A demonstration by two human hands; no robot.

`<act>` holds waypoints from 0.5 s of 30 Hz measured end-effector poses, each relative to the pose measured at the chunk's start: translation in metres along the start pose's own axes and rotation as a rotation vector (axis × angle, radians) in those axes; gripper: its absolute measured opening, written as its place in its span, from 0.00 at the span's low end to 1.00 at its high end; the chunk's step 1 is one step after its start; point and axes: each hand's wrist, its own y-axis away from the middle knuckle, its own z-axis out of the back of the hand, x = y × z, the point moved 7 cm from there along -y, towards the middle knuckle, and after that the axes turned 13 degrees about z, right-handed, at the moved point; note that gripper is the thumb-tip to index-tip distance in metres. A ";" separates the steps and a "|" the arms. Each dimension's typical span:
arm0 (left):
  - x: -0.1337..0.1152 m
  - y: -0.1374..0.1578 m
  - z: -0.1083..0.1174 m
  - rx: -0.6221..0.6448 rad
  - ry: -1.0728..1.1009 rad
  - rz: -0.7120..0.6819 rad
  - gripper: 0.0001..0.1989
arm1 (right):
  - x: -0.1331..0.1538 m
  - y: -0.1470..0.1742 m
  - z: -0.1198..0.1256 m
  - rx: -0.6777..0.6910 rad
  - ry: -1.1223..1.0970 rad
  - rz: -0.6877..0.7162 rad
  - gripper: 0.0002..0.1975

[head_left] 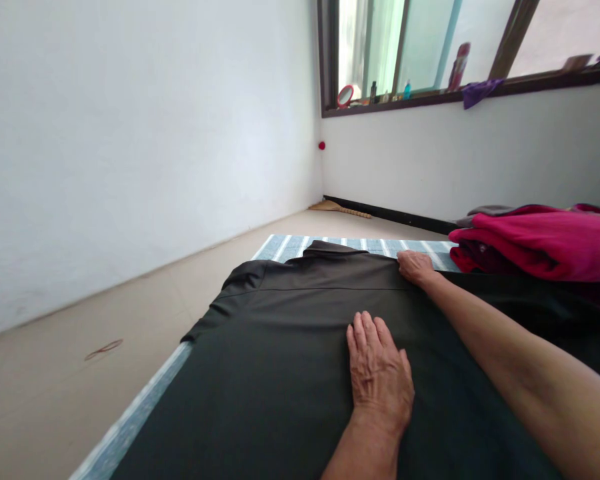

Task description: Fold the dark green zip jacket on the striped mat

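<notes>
A black collared shirt [290, 353] lies spread with its back up, a seam running across below the collar. My left hand [379, 370] rests flat on the middle of its back, fingers stretched out. At the far edge, right of the collar, my right hand [414, 267] has its fingers curled closed on the shoulder fabric; the fingertips are partly hidden. One sleeve bunches at the left, over the edge of the blue-and-white striped cloth [280, 248] beneath. The other sleeve side stretches off to the right under my right forearm.
Folded clothes [545, 243], mostly bright pink, are piled at the right. A small broom [340, 209] lies on the floor by the far corner. A thin reddish loop [103, 349] lies on the floor at left. Bottles and a round mirror [345, 96] stand on the windowsill.
</notes>
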 end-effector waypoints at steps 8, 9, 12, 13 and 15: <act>0.002 -0.003 0.001 0.081 -0.047 0.069 0.27 | 0.015 0.008 0.007 -0.080 -0.004 0.051 0.16; 0.002 -0.003 0.000 0.092 -0.043 0.067 0.27 | 0.023 0.009 0.009 -0.104 -0.016 0.065 0.15; 0.003 -0.003 -0.006 0.123 -0.032 0.066 0.27 | 0.052 0.014 0.013 -0.160 -0.076 0.168 0.17; 0.003 -0.004 -0.007 0.133 -0.031 0.067 0.28 | 0.062 0.014 0.013 -0.167 -0.101 0.211 0.17; 0.003 -0.004 -0.010 0.148 -0.031 0.070 0.28 | 0.074 0.014 0.011 -0.168 -0.145 0.267 0.18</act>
